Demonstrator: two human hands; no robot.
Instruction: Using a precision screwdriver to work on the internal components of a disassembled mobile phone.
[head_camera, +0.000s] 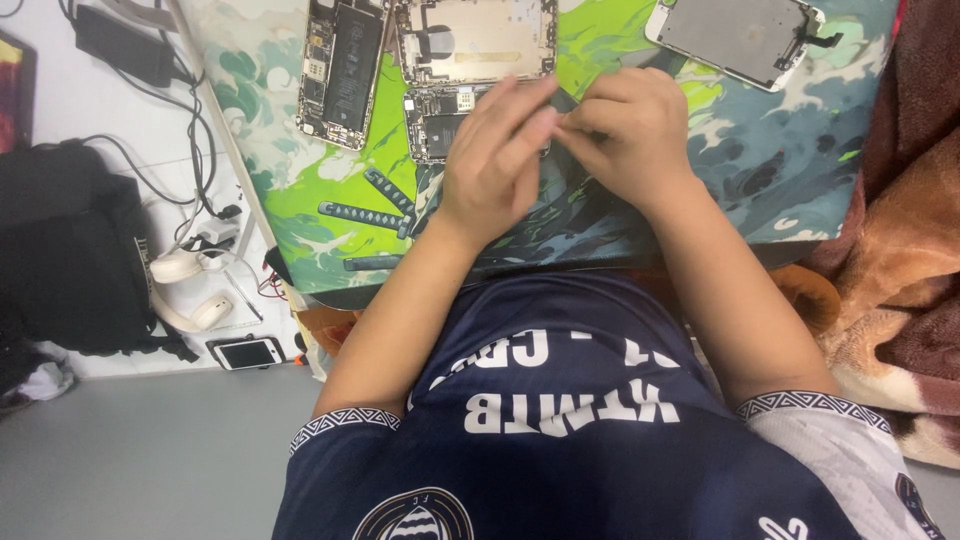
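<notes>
Hands (560, 140) hide what they pinch; opened phone (345, 65) cut off at top

White headphones (185, 290), a phone (247, 352) and black bag (70, 250) lie aside.

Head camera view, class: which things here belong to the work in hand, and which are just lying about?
In hand:
left hand and right hand, fingertips together over an opened phone
second opened phone
detached screen
dark tools
patterned mat

Lying about:
white headphones
small phone
black bag
brown blanket
</notes>
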